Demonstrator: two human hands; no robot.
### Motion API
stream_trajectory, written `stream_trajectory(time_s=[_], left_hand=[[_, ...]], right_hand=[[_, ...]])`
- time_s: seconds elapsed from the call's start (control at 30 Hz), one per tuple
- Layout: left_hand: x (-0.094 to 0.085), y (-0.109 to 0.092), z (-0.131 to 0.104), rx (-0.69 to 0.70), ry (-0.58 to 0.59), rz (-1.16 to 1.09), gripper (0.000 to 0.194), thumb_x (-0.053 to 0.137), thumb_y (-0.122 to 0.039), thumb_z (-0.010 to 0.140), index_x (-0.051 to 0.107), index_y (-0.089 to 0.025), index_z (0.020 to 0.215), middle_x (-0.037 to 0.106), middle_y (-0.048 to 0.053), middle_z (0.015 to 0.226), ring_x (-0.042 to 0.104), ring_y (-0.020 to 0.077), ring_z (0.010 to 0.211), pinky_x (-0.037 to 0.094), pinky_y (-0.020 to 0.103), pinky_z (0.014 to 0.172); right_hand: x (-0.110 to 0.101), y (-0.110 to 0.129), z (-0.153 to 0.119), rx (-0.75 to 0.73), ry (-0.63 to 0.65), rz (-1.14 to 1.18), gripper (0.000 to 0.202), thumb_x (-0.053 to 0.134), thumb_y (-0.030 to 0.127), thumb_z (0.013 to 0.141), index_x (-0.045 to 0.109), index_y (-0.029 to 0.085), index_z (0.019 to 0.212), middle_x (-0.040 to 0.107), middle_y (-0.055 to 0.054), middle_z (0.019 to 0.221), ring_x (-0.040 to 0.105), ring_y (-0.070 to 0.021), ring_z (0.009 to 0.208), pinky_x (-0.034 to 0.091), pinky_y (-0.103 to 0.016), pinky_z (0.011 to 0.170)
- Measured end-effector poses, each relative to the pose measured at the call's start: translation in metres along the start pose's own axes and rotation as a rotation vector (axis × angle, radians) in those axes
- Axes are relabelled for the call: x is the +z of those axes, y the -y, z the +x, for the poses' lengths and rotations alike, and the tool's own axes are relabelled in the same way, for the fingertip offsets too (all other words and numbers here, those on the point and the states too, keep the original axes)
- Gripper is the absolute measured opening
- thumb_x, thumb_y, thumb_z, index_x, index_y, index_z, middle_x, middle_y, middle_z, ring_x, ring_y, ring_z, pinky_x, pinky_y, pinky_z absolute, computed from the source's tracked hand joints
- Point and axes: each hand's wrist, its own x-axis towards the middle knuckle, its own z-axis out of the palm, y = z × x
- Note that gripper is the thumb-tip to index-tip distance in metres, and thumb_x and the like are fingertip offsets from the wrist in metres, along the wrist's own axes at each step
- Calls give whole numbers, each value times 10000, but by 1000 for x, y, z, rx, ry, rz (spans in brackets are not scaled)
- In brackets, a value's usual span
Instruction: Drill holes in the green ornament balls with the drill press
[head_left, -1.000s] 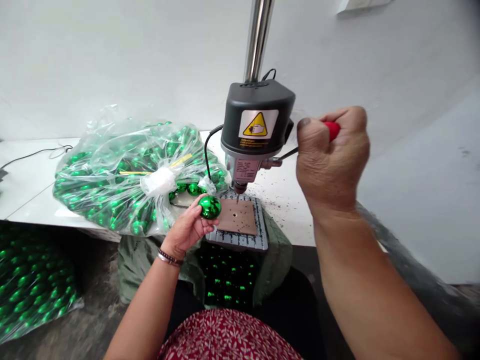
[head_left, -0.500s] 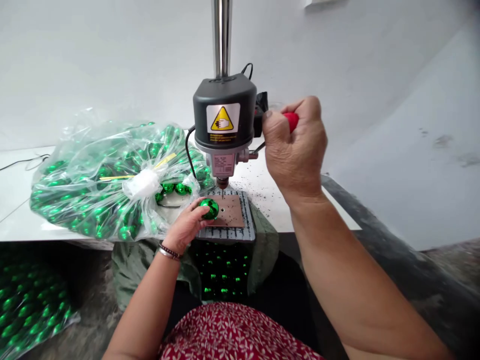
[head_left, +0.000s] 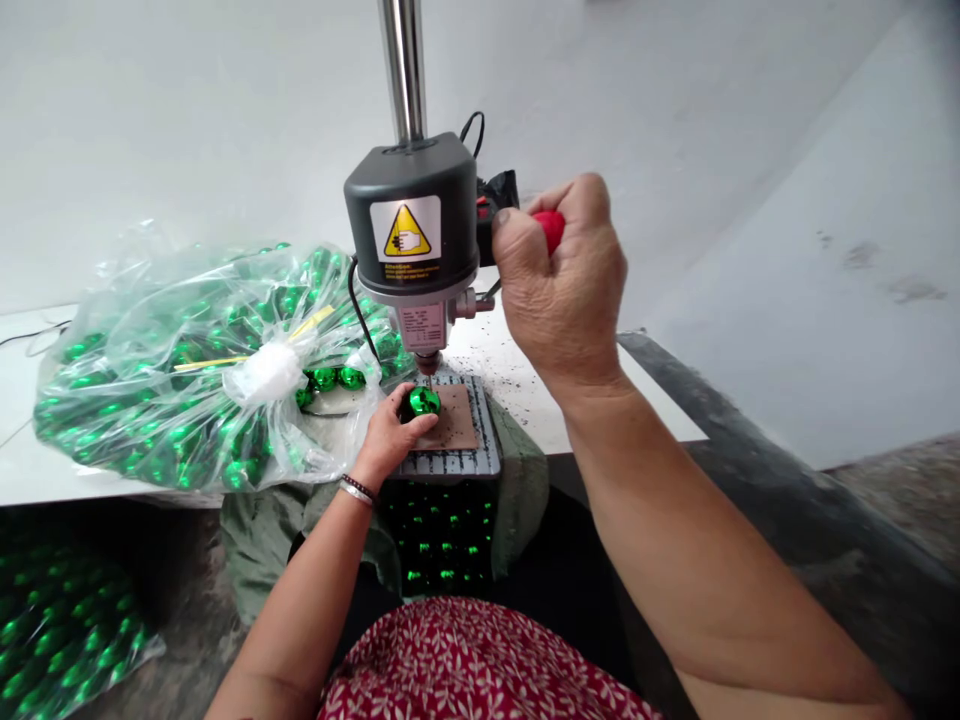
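Between the thumb and fingers of my left hand (head_left: 388,432) is a shiny green ball (head_left: 425,401), like a bauble. It rests over the brown board (head_left: 459,425) on the drill press base (head_left: 489,455), right under the chuck (head_left: 427,363). The drill bit above the ball shows only faintly; whether it touches the ball I cannot tell. My right hand (head_left: 566,280) is wrapped round the red handle (head_left: 553,230) at the right side of the dark grey drill press head (head_left: 412,215).
A clear plastic bag (head_left: 247,375) full of green balls lies on the white table (head_left: 517,350), left of the press. Dark shavings are scattered behind the base. More green balls lie below at the left (head_left: 67,620) and under the table's front edge (head_left: 442,540).
My left hand has brought the ball rightward across the board to beneath the chuck, covering the board's hole. My right hand stays on the red handle. The whole view has shifted a little.
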Motion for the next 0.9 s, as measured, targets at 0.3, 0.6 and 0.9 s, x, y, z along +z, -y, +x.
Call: stream_trajectory(time_s=[0.3, 0.6, 0.9], left_hand=[[7, -13, 3, 65, 39, 48, 504, 868, -190, 602, 746, -216, 1090, 733, 72, 1220, 591, 306, 1288, 354, 468, 1226], [10, -10, -1, 25, 10, 10, 557, 873, -196, 615, 740, -217, 1155, 712, 76, 1311, 594, 308, 1309, 358, 440, 1232], [12, -4, -2, 49, 25, -35, 537, 868, -203, 627, 742, -227, 1149, 739, 54, 1234, 615, 304, 1267, 385, 442, 1211]], right_hand=[[-4, 8, 0, 38, 1, -23, 294, 474, 497, 1011, 468, 208, 959, 568, 10, 873, 595, -82, 868, 513, -251, 812], [-4, 7, -4, -28, -37, -4, 265, 462, 462, 1009, 464, 210, 928, 549, 21, 843, 521, -49, 736, 464, -217, 693], [-17, 16, -34, -36, -99, -7, 173, 537, 362, 906, 467, 223, 832, 500, 34, 720, 459, -67, 619, 429, -242, 610]])
